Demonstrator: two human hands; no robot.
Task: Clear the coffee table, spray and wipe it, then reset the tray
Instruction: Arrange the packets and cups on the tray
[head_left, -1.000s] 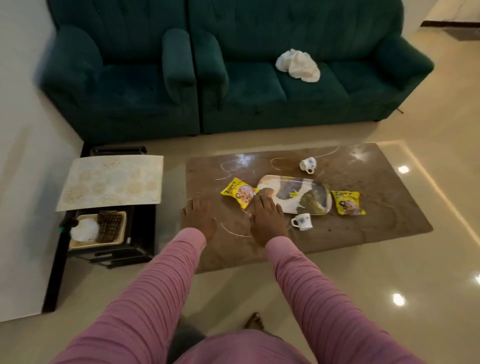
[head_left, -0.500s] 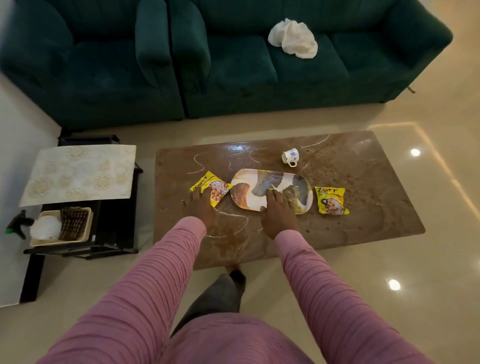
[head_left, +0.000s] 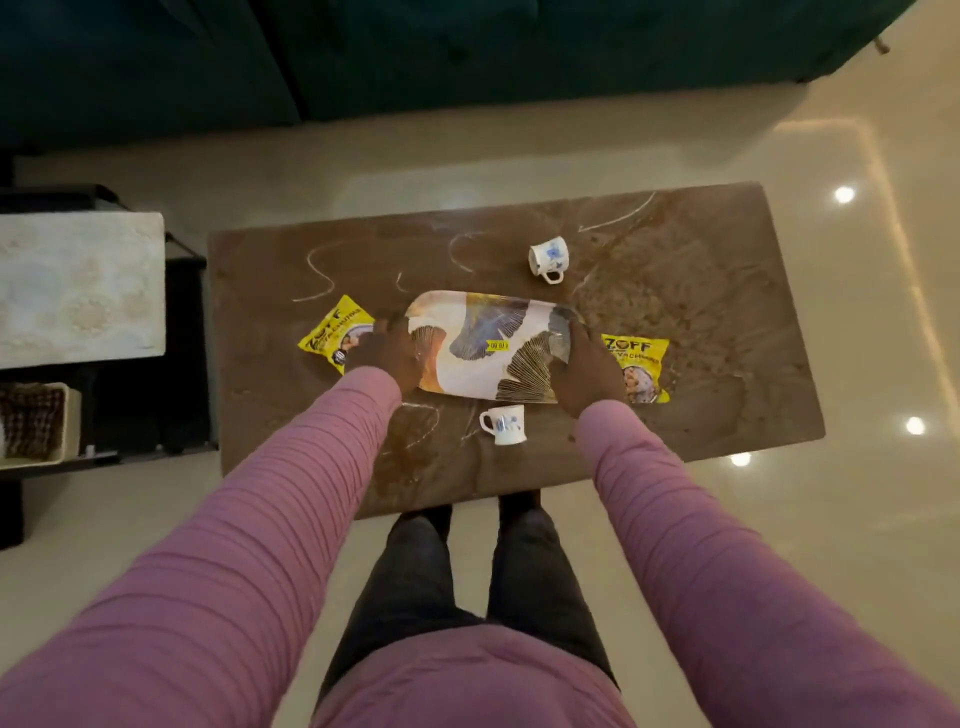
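Gripping the tray (head_left: 488, 343) by its two short ends, the person stands over the coffee table (head_left: 701, 322); the left hand (head_left: 387, 356) curls its fingers round the left rim and the right hand (head_left: 589, 376) round the right rim, though whether the thumbs reach underneath cannot be told. The tray sits at the table's middle and carries nothing; it looks thin, stiff and light, with a glossy face that may slip, so the rim at each end seems the soundest hold. The near cup (head_left: 503, 423) stands upright just before the tray; the far cup (head_left: 548, 258) lies on its side beyond it; both look breakable, and no contents show. The left packet (head_left: 337, 340) and right packet (head_left: 640, 370), likely soft and light, lie just beside the hands.
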